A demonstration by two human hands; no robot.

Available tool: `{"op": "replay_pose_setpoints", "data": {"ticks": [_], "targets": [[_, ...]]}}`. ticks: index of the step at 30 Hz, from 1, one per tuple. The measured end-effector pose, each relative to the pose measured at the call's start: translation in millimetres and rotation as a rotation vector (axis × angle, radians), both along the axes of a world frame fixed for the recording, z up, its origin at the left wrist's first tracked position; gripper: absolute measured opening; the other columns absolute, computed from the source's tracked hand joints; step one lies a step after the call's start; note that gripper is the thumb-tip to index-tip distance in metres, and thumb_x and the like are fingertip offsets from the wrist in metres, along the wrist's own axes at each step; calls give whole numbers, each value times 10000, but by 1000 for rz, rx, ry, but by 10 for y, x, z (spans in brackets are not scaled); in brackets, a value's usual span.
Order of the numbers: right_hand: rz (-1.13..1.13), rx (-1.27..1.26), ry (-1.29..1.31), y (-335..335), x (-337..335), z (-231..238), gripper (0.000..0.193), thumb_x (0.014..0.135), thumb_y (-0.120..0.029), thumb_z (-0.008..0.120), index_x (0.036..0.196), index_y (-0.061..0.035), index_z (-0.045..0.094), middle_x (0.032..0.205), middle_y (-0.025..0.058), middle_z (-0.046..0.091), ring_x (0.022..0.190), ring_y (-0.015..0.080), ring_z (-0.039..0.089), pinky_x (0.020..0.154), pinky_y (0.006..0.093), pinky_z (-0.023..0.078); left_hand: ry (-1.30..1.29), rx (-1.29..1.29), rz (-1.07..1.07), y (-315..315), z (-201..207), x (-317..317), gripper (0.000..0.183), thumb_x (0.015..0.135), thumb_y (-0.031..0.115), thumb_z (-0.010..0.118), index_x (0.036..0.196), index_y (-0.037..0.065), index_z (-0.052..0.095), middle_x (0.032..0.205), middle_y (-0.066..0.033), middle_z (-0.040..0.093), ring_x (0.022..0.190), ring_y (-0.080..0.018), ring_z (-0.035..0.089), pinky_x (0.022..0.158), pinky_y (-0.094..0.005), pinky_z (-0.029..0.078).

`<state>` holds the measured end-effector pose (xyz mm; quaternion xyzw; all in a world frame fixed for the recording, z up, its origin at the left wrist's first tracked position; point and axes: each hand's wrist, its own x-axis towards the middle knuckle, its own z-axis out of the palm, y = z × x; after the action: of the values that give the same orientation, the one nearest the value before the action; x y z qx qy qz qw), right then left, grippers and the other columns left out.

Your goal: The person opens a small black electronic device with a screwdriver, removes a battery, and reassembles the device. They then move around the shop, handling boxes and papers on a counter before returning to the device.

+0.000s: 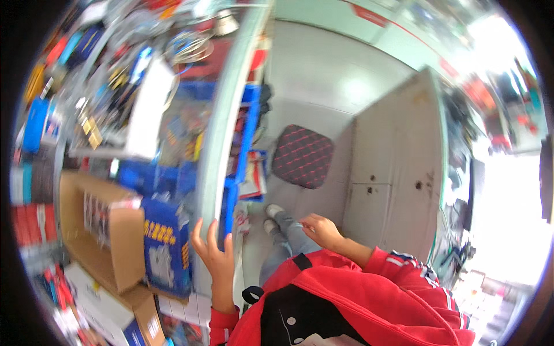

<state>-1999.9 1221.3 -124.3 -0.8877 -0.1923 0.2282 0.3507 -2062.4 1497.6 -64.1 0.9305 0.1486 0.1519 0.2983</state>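
Observation:
My left hand (214,252) is raised beside the pale edge (212,173) of a crowded counter, its fingers spread and nothing in them. Just left of it stands a blue box (166,248) with yellow print and a pictured machine. My right hand (324,232) hangs in front of my body above my leg, fingers loosely bent, with nothing visible in it. Whether the left fingertips touch the counter edge, I cannot tell. Both arms have red sleeves.
An open cardboard box (128,242) stands at the left. Coiled white cable (190,47) lies among packages on the counter; blue bins (247,135) sit along its side. A dark quilted stool seat (303,156) is ahead on the floor. To the right stands a worn, pale cabinet (395,155).

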Motion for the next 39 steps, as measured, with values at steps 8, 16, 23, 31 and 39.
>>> {"op": "replay_pose_setpoints", "data": {"ticks": [8,16,23,31,39], "targets": [[-657,10,131,-1105,-708,-575,317,771,-233,615,1037,-63,593,918,120,620,861,283,599,744,377,478,41,438,-337,-71,-349,1713,774,649,270,757,1315,136,387,1383,-152,289,1275,-351,283,1018,-574,198],[-1044,422,629,-1534,675,-2363,900,682,-395,744,1351,-16,277,1309,220,403,1214,311,400,971,377,350,201,716,-307,-49,-444,2468,836,643,165,754,1361,169,326,1376,-128,275,1278,-319,268,1028,-532,231],[-1010,589,1102,-1513,1816,-3487,1058,652,-462,754,1412,-95,116,1446,127,203,1300,315,254,971,553,276,349,723,-235,-112,-456,2572,727,652,37,692,1317,115,409,1376,-179,270,1266,-361,272,1021,-456,253],[-1031,888,948,-1637,1881,-3871,859,719,-348,739,1351,-22,257,1322,153,391,1192,297,418,987,436,355,415,725,-178,-126,-495,2616,726,635,-12,694,1301,102,427,1376,-188,262,1280,-357,264,1044,-425,238],[-1100,699,999,-3126,1780,-3439,930,691,-415,739,1369,-3,253,1361,160,355,1236,309,365,1013,432,312,354,786,-213,-159,-486,2603,714,647,-8,683,1303,99,422,1380,-193,259,1275,-359,268,1040,-419,240]]}}
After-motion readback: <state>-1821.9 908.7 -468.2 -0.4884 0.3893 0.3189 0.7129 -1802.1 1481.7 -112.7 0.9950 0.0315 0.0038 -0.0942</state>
